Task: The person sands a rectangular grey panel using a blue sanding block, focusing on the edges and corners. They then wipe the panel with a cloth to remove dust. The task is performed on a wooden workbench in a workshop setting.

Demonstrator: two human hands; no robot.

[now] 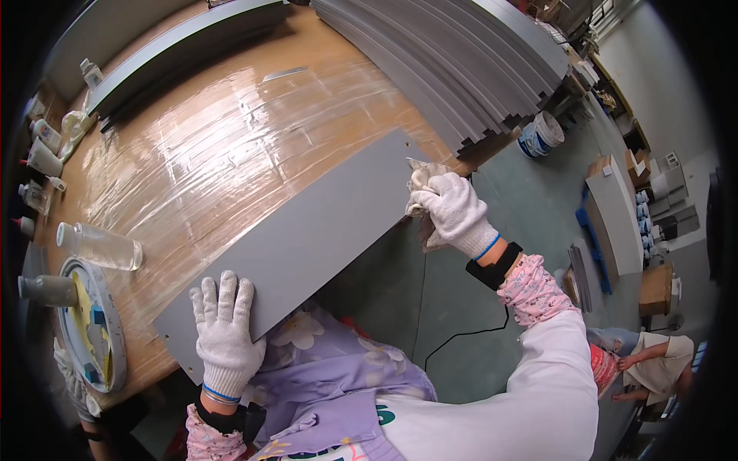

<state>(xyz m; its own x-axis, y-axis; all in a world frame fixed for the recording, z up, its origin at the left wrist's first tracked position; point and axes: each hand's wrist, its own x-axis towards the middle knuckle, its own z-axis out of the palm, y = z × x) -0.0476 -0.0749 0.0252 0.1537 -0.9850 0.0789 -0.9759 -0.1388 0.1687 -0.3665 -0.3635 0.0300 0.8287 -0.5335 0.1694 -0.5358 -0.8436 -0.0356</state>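
Plastic-wrapped workbench, one grey panel lying across its near edge.
I see the left hand flat, fingers spread, pinning the near end; the right hand clenches a rag at the far corner. Wiping looks unfinished; grey panels stacked beyond.

Cloth (half under right hand)

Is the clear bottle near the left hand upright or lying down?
Lying down: the clear bottle rests on its side on the table, cap end pointing left.
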